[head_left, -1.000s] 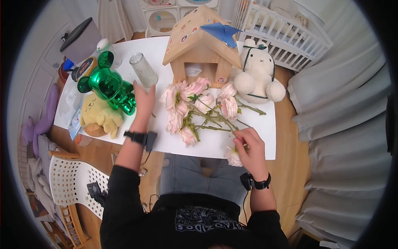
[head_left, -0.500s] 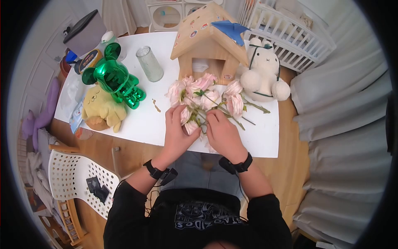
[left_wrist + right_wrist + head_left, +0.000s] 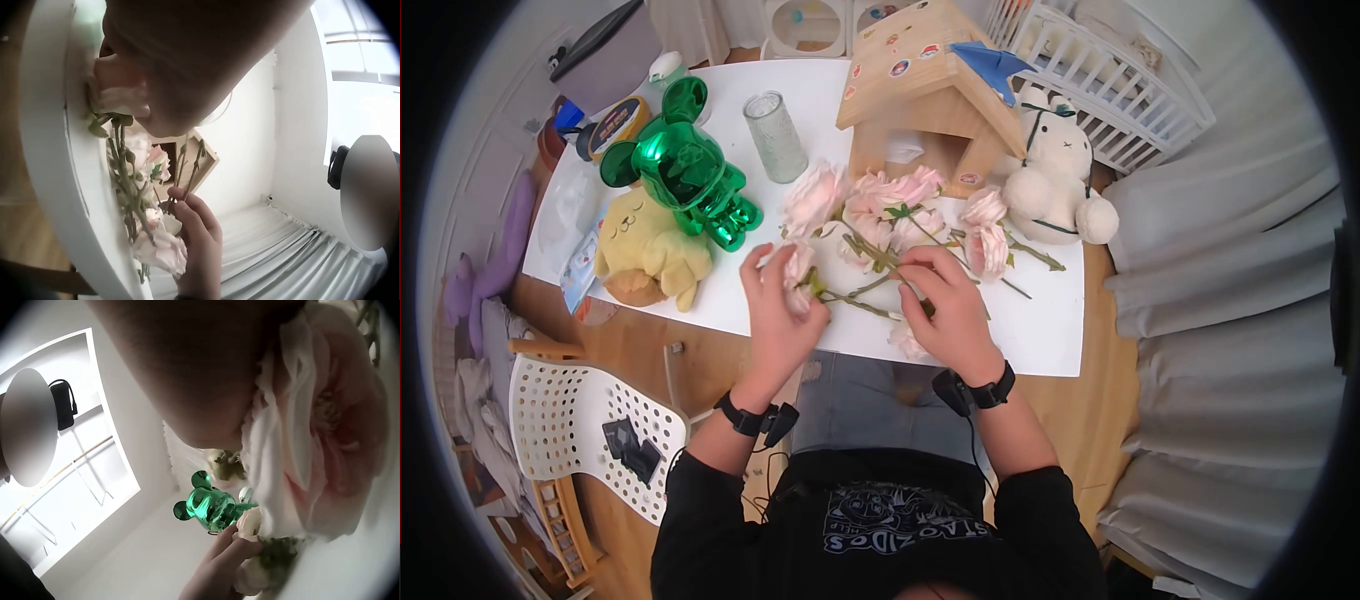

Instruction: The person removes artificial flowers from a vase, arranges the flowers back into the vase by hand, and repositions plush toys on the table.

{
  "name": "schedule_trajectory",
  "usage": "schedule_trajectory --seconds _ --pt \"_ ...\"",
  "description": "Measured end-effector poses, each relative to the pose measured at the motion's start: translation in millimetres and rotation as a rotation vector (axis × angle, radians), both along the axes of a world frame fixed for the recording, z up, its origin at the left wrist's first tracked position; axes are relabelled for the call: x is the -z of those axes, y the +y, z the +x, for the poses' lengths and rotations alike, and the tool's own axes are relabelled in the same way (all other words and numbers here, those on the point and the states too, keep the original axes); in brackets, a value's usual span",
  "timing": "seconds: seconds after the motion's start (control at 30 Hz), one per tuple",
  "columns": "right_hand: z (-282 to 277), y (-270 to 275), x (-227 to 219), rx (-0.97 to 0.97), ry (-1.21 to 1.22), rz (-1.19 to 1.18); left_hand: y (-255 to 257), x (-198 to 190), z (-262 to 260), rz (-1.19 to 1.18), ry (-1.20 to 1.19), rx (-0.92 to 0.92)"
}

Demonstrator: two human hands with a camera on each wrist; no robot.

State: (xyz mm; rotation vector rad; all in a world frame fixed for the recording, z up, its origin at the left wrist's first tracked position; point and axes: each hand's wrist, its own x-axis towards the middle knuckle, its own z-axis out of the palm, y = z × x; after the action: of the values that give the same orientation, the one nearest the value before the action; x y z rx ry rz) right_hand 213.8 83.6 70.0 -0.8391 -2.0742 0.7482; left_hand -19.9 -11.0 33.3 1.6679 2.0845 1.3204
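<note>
Several pink roses with green stems lie heaped on the white table [image 3: 1040, 335] in front of a wooden toy house. At the heap's left side my left hand [image 3: 780, 315] has its fingers and thumb curled round the head of one pink rose [image 3: 798, 268]. My right hand [image 3: 952, 310] pinches rose stems [image 3: 868, 248] at the middle of the heap; in the left wrist view the stem ends [image 3: 181, 165] poke out past its fingertips. Another rose [image 3: 908, 340] lies beside the right hand near the table's front edge, and fills much of the right wrist view.
Behind the roses stand a clear glass vase [image 3: 778, 140] and the wooden house [image 3: 920, 95]. A white rabbit plush [image 3: 1048, 175] sits to the right. On the left are a shiny green bear figure [image 3: 690, 165] and a yellow plush toy [image 3: 645, 245]. A white chair [image 3: 580, 400] stands at lower left.
The left hand came from near the vase to the roses, met the right hand there, then moved left at a rose head. The right hand moved from the front right into the heap.
</note>
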Motion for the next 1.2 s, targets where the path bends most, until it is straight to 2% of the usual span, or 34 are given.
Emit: schedule_trajectory --seconds 0.1,0.17,0.23,0.27,0.33,0.37,0.43,0.53,0.63,0.7,0.77,0.8,0.87,0.97,1.1,1.17,1.2 --pt "-3.7 0.3 -7.1 0.006 -0.059 0.075 3.1 -0.9 -16.0 0.045 0.098 -0.095" --pt "-0.9 -1.7 -6.3 0.008 -0.087 0.077 0.6 -5.5 -12.2 0.053 0.026 -0.12" --pt "3.5 -3.7 -6.6 0.01 -0.123 0.084 -7.1 -8.9 -5.8 0.102 0.298 -0.165" --pt "5.9 -5.8 -8.4 -0.018 -0.161 0.096 -12.6 -4.3 -2.9 0.102 0.293 -0.16" --pt "10.7 -8.6 -12.9 -0.038 -0.201 0.11 -22.7 6.6 3.2 0.138 0.494 -0.056" --pt "12.5 -10.9 -15.3 -0.013 -0.16 0.095 -25.8 9.9 6.9 0.137 0.49 -0.053" --pt "14.8 -13.3 -24.5 0.007 -0.119 0.076 -29.5 13.0 18.1 0.143 0.481 0.128" --pt "15.0 -7.3 -39.7 0.2 -0.264 0.323 -25.5 13.5 26.6 0.132 0.482 0.104" --pt "13.8 8.1 -28.7 0.272 -0.389 0.33 -25.1 11.7 30.2 0.122 0.496 0.094" --pt "17.0 15.7 -7.7 0.276 -0.401 0.269 -28.7 9.6 31.9 0.125 0.502 0.081" --pt "16.8 21.3 -6.6 0.265 -0.407 0.207 -36.2 6.8 37.2 0.162 0.497 0.132" --pt "19.6 22.9 -9.8 0.265 -0.315 0.191 -37.4 7.8 39.4 0.158 0.498 0.123" --pt "21.6 18.8 -17.8 0.264 -0.228 0.164 -41.1 12.3 46.5 0.188 0.447 0.355" --pt "25.5 15.2 -34.0 0.338 -0.136 0.09 -26.6 16.5 58.8 0.153 0.429 0.341" --pt "26.4 -5.7 -47.4 0.335 -0.053 0.044 -16.0 13.8 66.6 0.044 0.339 0.376" --pt "28.8 -10.8 -42.5 0.203 -0.015 0.016 -14.5 12.2 67.7 0.051 0.316 0.374" --pt "30.4 -12.2 -45.0 0.155 -0.076 -0.027 -14.9 12.3 67.8 0.049 0.316 0.377"
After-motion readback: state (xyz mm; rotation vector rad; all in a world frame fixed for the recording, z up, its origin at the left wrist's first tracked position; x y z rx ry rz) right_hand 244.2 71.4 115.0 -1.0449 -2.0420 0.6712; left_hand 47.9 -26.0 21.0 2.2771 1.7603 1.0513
